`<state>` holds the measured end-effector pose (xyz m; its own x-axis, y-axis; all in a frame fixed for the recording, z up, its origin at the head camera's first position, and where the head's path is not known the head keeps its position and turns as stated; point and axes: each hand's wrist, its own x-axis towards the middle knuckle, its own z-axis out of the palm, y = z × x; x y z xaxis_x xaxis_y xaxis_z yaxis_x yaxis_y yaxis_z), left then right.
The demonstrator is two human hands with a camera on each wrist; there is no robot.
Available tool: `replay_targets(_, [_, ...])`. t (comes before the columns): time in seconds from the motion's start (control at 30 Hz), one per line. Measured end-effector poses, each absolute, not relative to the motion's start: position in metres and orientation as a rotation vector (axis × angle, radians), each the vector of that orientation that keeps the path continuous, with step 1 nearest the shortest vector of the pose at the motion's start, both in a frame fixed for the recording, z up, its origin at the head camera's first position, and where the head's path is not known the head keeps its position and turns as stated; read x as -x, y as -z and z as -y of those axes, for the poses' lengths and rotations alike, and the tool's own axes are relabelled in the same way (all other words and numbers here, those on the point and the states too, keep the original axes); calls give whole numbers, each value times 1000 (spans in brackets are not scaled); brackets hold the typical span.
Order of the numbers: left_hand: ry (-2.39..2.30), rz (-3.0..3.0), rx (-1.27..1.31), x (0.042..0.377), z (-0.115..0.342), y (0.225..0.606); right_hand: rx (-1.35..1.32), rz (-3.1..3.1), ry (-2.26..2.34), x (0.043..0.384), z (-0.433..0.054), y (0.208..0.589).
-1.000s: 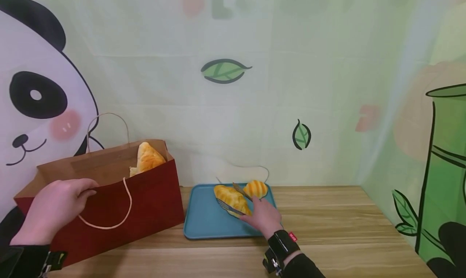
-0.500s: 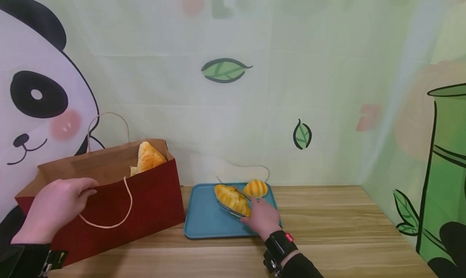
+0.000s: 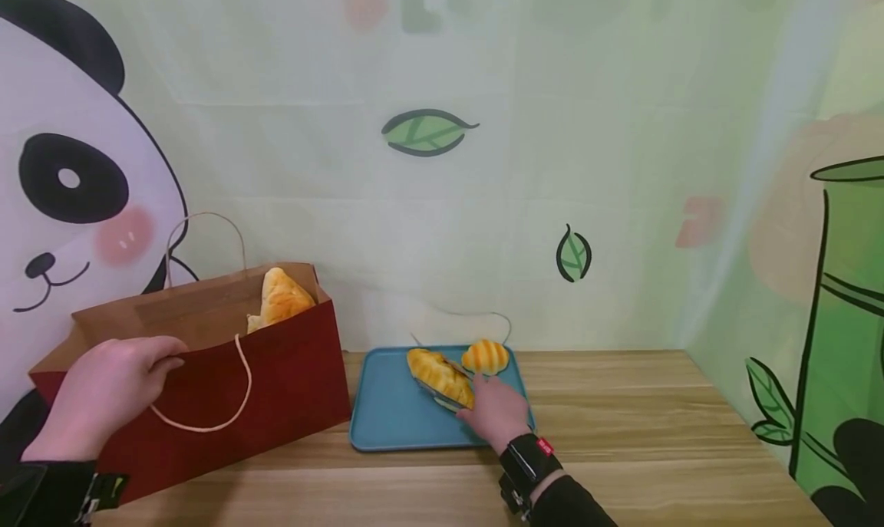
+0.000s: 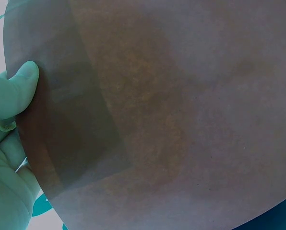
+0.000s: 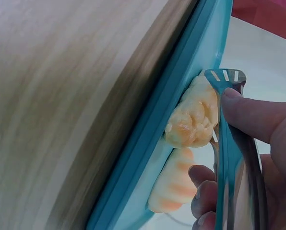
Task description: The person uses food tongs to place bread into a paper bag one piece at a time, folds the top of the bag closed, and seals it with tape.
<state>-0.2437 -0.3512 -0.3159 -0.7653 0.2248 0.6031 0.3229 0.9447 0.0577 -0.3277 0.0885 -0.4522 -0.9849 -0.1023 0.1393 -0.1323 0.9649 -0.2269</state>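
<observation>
My left hand (image 3: 107, 389) pinches the top front edge of a dark red paper bag (image 3: 290, 389). In the left wrist view, the thumb lies over the bag's brown inner face (image 4: 148, 105). My right hand (image 3: 499, 416) grips metal tongs (image 5: 246, 143) with slotted ends, thumb on one arm and fingers around the other. The arms of the tongs lie along both sides of a long golden bread (image 3: 438, 375) on a blue tray (image 3: 380, 419). Behind it sits a small striped bread roll (image 3: 486, 357). How firmly the tongs touch the bread cannot be seen.
Another piece of bread (image 3: 282, 301) pokes out of the bag's right corner. The bag has cord handles (image 3: 242, 404) at front and back. A wooden table (image 3: 608, 435) carries everything, with a printed cloth backdrop (image 3: 621, 128) behind it.
The tongs have come down around the long bread, their arms now closer together along its sides. My right hand shifted slightly left and down. My left hand and the bag stayed put.
</observation>
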Motion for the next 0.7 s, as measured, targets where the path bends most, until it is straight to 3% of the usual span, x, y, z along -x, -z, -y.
replay_targets(0.7, [192, 2485, 378, 245, 351, 317, -184, 3027, -409, 327, -89, 448])
